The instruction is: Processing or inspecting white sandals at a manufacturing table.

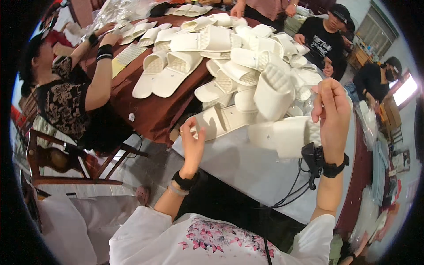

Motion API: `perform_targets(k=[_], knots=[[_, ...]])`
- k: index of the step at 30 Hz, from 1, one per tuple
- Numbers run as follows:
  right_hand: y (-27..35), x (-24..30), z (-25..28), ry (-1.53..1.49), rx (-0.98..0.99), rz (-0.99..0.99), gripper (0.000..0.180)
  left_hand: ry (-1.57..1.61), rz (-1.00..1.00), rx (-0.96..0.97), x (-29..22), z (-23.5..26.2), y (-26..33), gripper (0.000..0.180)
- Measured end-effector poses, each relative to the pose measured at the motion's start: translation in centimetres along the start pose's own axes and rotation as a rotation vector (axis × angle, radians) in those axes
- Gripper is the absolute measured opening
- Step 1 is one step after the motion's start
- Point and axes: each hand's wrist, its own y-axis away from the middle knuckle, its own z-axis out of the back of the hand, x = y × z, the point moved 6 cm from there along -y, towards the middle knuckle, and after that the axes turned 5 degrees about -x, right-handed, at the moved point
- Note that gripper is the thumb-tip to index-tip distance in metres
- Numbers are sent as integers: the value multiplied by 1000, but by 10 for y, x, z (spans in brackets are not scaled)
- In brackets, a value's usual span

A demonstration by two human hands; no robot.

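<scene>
"Many cream slippers (pixel 221 40) are heaped across the worktop (pixel 238 163). Where is the wearer's left hand (pixel 193 145)?"

"Low at the centre-left, at the left end of a near pair (pixel 221 123). Its fingers are released: loosely bent and spread, the thumb standing apart. Whether they touch the pair, I cannot tell."

"And the right hand (pixel 332 106)?"

"Raised, over the right side of a blurred slipper (pixel 282 138). The fingers are drawn close together and bent. I cannot tell whether something thin is pinched between them."

"Where exactly does the pair lie?"

"On the near edge of the heap, side by side, between the two hands but closer to the left one. Behind and to its right, a tilted slipper (pixel 273 93) shows its strap, also blurred."

"What is on the wrists?"

"A black band (pixel 184 181) on the left; on the right, a black device (pixel 312 160) with cables (pixel 288 201) hanging down."

"Who else is around?"

"On the left, a person in a dark patterned top (pixel 62 99), arms over slippers on a brown cloth (pixel 148 119), beside a yellowish sheet of paper (pixel 129 57). At the upper right, a person in a black T-shirt and cap (pixel 319 40)."
</scene>
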Motion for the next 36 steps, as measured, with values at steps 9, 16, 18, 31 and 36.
perform_targets(k=[9, 16, 18, 31, 36], knots=[[-73, 37, 13, -12, -27, 90, 17, -118, -390, -49, -41, -43, -38, 52], [-94, 77, -13, 71, 39, 233, 20, -131, -387, -36, -60, -60, -79, 52], [-100, 78, -8, 29, -3, 259, 20, -127, -391, -8, -68, -64, -95, 52], [-102, 132, 151, 508, -330, 370, 26, -663, -846, 341, -91, -208, -164, 70], [-88, 163, 319, 1307, -423, 69, 18, -632, -855, 575, -85, -258, -158, 63]])
